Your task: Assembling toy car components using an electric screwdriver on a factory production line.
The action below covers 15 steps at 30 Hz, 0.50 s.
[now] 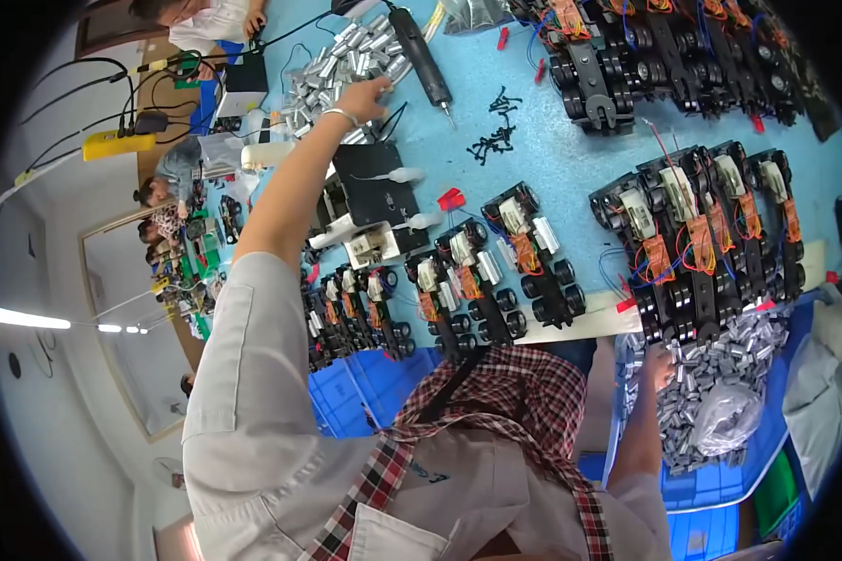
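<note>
My left hand (363, 99) reaches over the far left part of the blue table, its fingers stretched out and apparently holding nothing. Beside its fingers is a pile of silver metal cylinders (332, 77), and a black electric screwdriver (419, 58) lies just to the right. My right hand (662, 366) is low at the right, at the edge of a heap of similar silver cylinders (692, 402) in a blue bin (720, 481). Its fingers are partly hidden, so any grip there does not show. Several six-wheeled toy vehicle chassis (533, 254) stand between my arms.
More chassis (697, 238) line the right side, with others (594, 79) massed behind. Small black parts (494, 137) lie mid-table. A black box (379, 192) stands by my left forearm. A plastic bag (728, 418) rests on the binned cylinders. Other people work at the left.
</note>
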Each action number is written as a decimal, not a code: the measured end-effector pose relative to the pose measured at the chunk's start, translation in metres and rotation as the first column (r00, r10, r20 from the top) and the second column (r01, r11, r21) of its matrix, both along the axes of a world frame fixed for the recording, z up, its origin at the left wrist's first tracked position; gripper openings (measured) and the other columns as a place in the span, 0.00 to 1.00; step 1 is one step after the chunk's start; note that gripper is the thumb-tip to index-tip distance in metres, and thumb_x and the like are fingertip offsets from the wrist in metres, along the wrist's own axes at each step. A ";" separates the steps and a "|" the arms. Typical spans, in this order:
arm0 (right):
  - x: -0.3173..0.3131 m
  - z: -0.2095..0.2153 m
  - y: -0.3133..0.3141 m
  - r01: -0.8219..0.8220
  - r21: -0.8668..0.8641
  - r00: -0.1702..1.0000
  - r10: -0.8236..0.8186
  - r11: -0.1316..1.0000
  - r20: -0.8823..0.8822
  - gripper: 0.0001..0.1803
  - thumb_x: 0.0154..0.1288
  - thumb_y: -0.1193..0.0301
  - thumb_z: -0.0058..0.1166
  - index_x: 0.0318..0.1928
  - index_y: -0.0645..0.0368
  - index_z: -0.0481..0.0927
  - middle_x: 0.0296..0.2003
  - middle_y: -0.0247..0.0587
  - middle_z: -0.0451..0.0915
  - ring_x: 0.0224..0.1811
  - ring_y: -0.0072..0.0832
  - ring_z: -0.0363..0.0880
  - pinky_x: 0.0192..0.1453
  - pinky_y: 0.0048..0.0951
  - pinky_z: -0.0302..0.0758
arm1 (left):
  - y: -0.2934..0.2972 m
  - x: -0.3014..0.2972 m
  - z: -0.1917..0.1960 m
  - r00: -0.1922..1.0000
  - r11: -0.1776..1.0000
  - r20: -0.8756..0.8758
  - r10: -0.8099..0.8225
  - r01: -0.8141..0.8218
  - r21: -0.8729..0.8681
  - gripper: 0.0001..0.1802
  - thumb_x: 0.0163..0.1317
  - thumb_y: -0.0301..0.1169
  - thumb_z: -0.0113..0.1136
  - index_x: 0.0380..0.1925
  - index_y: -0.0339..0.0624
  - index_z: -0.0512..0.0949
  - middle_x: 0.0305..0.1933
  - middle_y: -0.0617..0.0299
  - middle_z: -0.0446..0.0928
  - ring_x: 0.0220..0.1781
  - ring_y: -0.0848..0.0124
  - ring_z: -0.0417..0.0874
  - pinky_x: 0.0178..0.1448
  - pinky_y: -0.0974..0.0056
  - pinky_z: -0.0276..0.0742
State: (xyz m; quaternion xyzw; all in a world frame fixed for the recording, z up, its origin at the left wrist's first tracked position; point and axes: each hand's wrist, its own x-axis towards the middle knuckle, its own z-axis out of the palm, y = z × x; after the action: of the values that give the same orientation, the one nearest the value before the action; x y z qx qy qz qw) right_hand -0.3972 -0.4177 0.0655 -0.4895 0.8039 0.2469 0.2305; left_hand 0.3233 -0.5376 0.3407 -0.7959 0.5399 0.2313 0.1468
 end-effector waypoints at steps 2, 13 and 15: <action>0.013 0.040 -0.014 0.108 0.064 0.994 -0.108 0.992 -0.010 0.24 0.54 0.62 0.54 0.52 0.49 0.70 0.61 0.50 0.50 0.54 0.44 0.68 0.48 0.36 0.71 | -0.004 -0.003 0.005 0.995 0.995 0.097 -0.005 -0.005 0.095 0.25 0.42 0.28 0.62 0.46 0.49 0.73 0.47 0.54 0.74 0.49 0.57 0.75 0.50 0.59 0.72; -0.075 -0.029 0.053 -0.201 0.010 0.845 0.168 0.980 0.508 0.19 0.55 0.65 0.52 0.48 0.57 0.71 0.33 0.54 0.77 0.37 0.45 0.76 0.40 0.40 0.73 | 0.031 0.058 -0.010 0.822 0.840 0.196 -0.535 0.542 0.019 0.23 0.44 0.24 0.58 0.45 0.47 0.73 0.44 0.55 0.75 0.47 0.56 0.75 0.47 0.56 0.72; -0.123 -0.049 0.064 -0.420 -0.054 0.834 0.408 0.906 0.372 0.19 0.55 0.67 0.51 0.47 0.60 0.72 0.32 0.48 0.78 0.31 0.38 0.76 0.35 0.33 0.73 | 0.009 0.068 -0.023 0.815 0.850 0.243 -0.526 0.499 0.169 0.20 0.50 0.29 0.56 0.46 0.43 0.72 0.43 0.55 0.76 0.45 0.60 0.77 0.48 0.60 0.72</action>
State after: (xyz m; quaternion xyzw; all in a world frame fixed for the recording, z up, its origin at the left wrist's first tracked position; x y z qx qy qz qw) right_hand -0.5205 -0.3535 0.0166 -0.6862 0.6161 0.2049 0.3281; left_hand 0.3916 -0.5289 0.3177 -0.6372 0.6959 0.0944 0.3174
